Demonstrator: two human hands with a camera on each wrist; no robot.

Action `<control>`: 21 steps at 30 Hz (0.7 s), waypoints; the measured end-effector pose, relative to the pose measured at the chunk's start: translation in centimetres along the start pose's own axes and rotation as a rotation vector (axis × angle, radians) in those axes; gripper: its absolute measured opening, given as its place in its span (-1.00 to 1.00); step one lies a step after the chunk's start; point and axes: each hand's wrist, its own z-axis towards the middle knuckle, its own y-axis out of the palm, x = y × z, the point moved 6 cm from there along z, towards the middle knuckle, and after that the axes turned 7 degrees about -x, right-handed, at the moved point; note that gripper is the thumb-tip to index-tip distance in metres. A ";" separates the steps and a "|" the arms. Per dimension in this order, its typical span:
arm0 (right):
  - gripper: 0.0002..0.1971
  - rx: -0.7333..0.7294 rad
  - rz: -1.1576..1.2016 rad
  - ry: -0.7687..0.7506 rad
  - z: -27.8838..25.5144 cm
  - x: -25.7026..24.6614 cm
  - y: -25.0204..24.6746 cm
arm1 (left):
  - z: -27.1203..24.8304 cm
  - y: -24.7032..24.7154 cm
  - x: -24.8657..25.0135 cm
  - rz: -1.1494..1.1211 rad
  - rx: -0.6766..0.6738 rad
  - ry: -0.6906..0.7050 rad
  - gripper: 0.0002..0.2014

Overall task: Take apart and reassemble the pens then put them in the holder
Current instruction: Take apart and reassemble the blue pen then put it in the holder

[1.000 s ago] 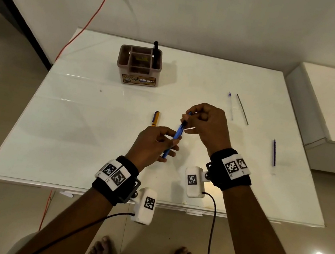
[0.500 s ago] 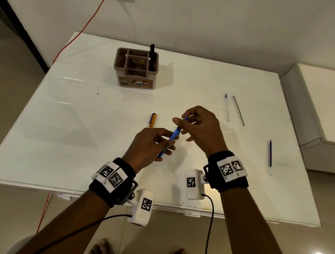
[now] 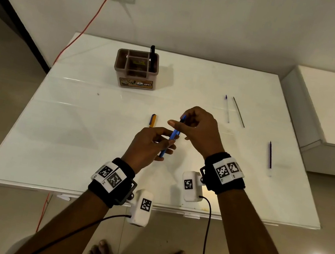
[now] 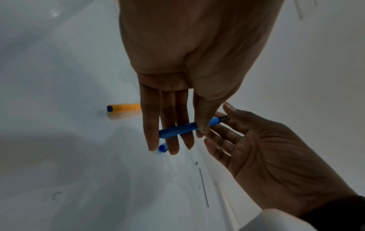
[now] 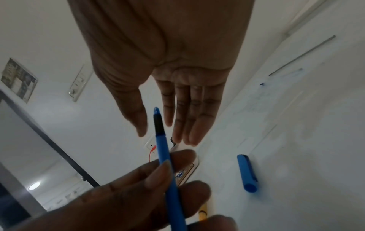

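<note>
My left hand point(image 3: 169, 141) grips a blue pen point(image 3: 173, 134) by its lower barrel, above the middle of the white table point(image 3: 71, 132). The pen's dark tip end point(image 5: 158, 121) points up between the thumb and straight fingers of my right hand point(image 3: 179, 122), which do not close on it. The pen's blue cap point(image 5: 247, 173) lies loose on the table under the hands. A brown holder point(image 3: 136, 70) stands at the back with a black pen point(image 3: 152, 53) upright in it.
A short orange pen piece point(image 3: 152, 120) lies just left of the hands. Two thin refills point(image 3: 227, 109) point(image 3: 238, 112) lie at the back right, and a purple one point(image 3: 270, 155) near the right edge. An orange cable point(image 3: 86, 23) runs to the wall socket.
My right hand has let go of the pen's upper end and its fingers have straightened. The left hand keeps its hold on the barrel.
</note>
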 end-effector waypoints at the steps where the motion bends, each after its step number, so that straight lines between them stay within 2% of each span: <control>1: -0.65 -0.027 0.040 0.002 0.0 0.0 0.1 | 0.0 -0.1 0.0 -0.003 0.005 -0.002 -0.87; 4: -0.82 -0.103 0.118 -0.037 0.0 -0.5 0.3 | -0.1 -0.3 -0.1 -0.014 0.015 -0.010 -0.88; 6: -0.86 -0.129 0.131 -0.057 -0.1 -0.8 0.4 | -0.1 -0.4 -0.2 -0.019 0.017 -0.015 -0.88; 9: -0.89 -0.072 0.137 -0.041 0.0 -0.5 0.1 | 0.0 -0.3 -0.2 -0.021 0.012 -0.010 -0.89; 12: -0.68 0.051 0.010 -0.054 0.0 -0.3 -0.5 | 0.0 -0.1 0.0 -0.025 -0.006 0.003 -0.89; 14: -0.60 0.084 -0.049 -0.065 0.0 -0.4 -0.4 | 0.1 0.1 0.0 -0.026 -0.014 0.005 -0.90; 21: -0.85 -0.099 0.177 -0.052 0.0 -0.8 0.5 | 0.2 -0.4 0.0 -0.049 0.006 0.007 -0.88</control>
